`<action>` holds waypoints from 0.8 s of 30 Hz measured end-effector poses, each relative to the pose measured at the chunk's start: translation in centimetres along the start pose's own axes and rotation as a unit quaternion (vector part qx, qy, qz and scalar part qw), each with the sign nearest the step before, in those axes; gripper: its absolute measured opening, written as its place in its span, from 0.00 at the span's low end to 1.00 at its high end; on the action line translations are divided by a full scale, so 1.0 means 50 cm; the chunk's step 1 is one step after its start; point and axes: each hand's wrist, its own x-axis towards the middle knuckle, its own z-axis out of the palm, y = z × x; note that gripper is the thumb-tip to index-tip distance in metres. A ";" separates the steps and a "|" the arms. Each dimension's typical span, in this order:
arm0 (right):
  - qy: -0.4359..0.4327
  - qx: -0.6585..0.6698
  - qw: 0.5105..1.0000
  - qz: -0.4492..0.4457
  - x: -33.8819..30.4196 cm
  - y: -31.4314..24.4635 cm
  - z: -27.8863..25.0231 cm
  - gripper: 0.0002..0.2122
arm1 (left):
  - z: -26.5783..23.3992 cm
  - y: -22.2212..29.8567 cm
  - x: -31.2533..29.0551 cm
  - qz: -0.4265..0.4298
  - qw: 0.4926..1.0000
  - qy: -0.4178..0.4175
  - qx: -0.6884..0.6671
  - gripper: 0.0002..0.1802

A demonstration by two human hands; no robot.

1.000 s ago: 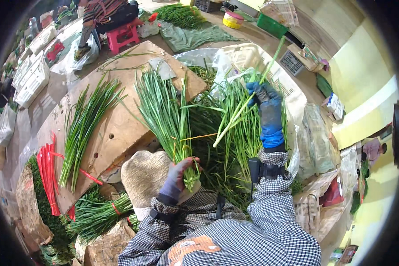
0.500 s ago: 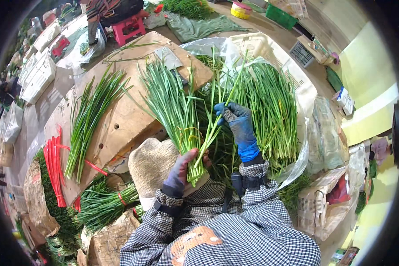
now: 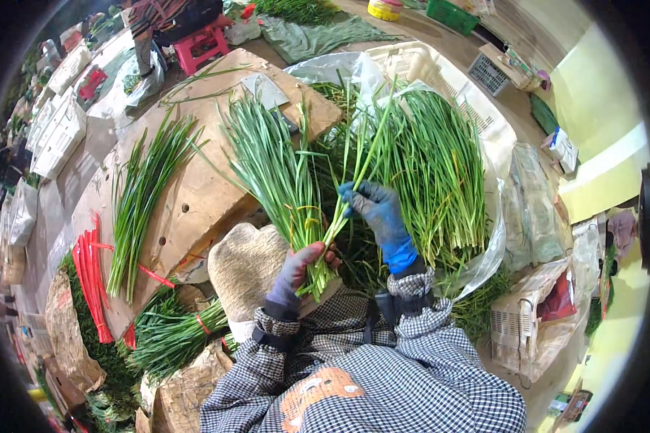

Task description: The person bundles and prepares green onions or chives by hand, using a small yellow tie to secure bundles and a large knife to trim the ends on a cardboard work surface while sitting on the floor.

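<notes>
- Left hand [image 3: 297,268] grips the green bundle [image 3: 273,169] near its lower end, the long axis slanting up and left.
- Right hand [image 3: 374,211], just right of the bundle, pinches slim stalks [image 3: 335,229] that slant down-left to meet it.

This appears to be a vegetable-packing workspace: long green stalks [image 3: 437,173] lie in a plastic-lined white crate [image 3: 484,119], red ties [image 3: 92,289] hang over the edge of a wooden board [image 3: 195,173], pale crates [image 3: 59,141] stand along the floor, and a person [image 3: 191,22] sits on a low pink stool [image 3: 208,47].
</notes>
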 end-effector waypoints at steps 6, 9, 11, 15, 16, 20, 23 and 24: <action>0.030 0.014 0.999 -0.039 -0.066 0.025 -0.031 0.08 | -0.004 -0.008 0.010 0.013 1.000 0.005 0.021 0.22; 0.039 0.039 0.998 -0.027 -0.084 0.029 -0.034 0.09 | -0.017 -0.009 0.014 0.022 0.999 -0.009 0.047 0.23; 0.041 0.046 0.998 -0.015 -0.090 0.023 -0.037 0.09 | 0.002 -0.007 0.012 0.016 0.998 0.010 0.056 0.23; 0.049 -0.002 0.999 -0.019 -0.085 0.027 -0.036 0.09 | 0.029 -0.008 0.001 0.015 0.996 0.055 0.063 0.23; 0.055 -0.026 0.998 -0.015 -0.080 0.028 -0.032 0.08 | 0.025 -0.006 0.000 0.011 0.996 0.061 0.061 0.23; 0.031 -0.096 0.995 0.013 -0.075 0.021 -0.042 0.04 | 0.004 -0.013 0.009 0.007 0.994 0.048 0.101 0.21; 0.010 -0.127 0.990 -0.054 -0.055 0.046 -0.062 0.04 | 0.016 -0.012 0.014 0.007 0.990 0.047 0.132 0.21; -0.008 -0.182 0.976 -0.123 -0.049 0.052 -0.070 0.04 | 0.025 -0.013 0.009 0.011 0.987 0.055 0.151 0.20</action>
